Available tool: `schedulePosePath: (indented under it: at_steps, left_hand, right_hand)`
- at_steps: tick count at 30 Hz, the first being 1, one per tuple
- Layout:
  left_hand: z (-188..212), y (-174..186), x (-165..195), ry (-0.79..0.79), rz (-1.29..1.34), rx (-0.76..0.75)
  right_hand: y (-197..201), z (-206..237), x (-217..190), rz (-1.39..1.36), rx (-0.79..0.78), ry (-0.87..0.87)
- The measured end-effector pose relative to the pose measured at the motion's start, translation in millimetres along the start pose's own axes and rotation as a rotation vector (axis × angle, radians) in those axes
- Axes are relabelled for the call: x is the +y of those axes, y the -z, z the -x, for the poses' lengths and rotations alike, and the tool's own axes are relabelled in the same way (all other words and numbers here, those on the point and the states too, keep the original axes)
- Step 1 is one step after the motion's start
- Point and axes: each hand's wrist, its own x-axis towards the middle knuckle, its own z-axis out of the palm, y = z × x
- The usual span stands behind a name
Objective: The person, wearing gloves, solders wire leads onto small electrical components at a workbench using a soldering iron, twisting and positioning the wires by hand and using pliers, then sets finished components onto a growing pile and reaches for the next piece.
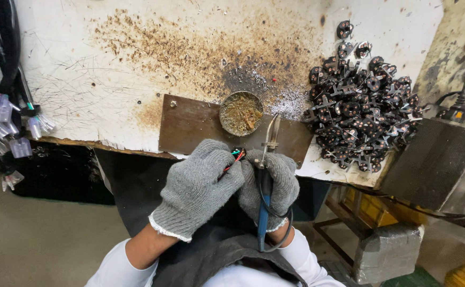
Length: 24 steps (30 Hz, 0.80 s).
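Pinched between the closed fingertips of the grey-knit-gloved left hand (198,188) sits a small black plug part with red and green wires (237,154), while the gloved right hand (275,183) grips a blue-handled soldering iron (265,183) just beside it.

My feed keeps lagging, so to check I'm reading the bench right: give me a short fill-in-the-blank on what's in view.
1. Both hands wear grey knit ____.
2. The right hand grips a soldering iron with a ____ handle.
3. The left hand pinches a small part with red and green ____.
4. The round tin sits on a brown plate; the pile of black parts lies to its ____.

Missing words: gloves; blue; wires; right
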Motion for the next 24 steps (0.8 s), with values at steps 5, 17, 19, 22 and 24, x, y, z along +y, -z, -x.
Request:
schedulePosePath:
  at_steps: [5,17,19,22,24]
  left_hand:
    - [0,1,-3,-0.063,-0.043,0.002]
    - [-5,-3,8,0.034,-0.113,0.005]
    - [-8,-1,11,0.052,-0.132,0.001]
    - [-11,3,13,0.055,-0.184,-0.033]
    - [-12,5,13,0.04,-0.175,-0.037]
  right_hand:
    - [1,-1,-3,0.017,-0.006,-0.027]
    - [6,-2,-5,0.006,-0.051,-0.007]
    - [13,0,-7,0.056,-0.107,-0.115]
    - [25,5,2,-0.271,0.1,-0.232]
    - [38,10,17,-0.3,-0.066,-0.315]
